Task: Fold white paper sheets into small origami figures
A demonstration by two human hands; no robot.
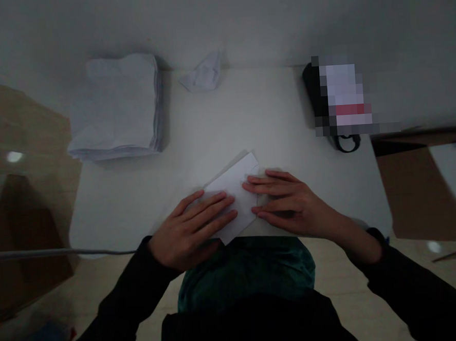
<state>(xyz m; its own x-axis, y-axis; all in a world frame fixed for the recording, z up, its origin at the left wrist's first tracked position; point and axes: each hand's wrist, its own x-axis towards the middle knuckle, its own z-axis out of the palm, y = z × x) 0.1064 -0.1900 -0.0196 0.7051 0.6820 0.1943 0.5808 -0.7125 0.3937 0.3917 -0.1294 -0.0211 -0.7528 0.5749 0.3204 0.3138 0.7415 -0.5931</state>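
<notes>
A folded sheet of white paper [239, 172] lies at the front of the white table, one pointed end toward the far side. Across its left part my left hand [198, 224] rests flat, fingers stretched out and slightly apart. My right hand [287, 197] touches the paper's right edge with its fingertips, the fingers extended and spread. Neither hand grips the paper; both press on it from above. The part of the sheet under my left palm is hidden.
A thick stack of white paper [119, 105] sits at the table's back left. By the wall stands a small folded paper piece [204, 74]. A black case with a loop [348, 142], partly pixelated, is at back right. A grey cable [101, 251] runs along the left front edge.
</notes>
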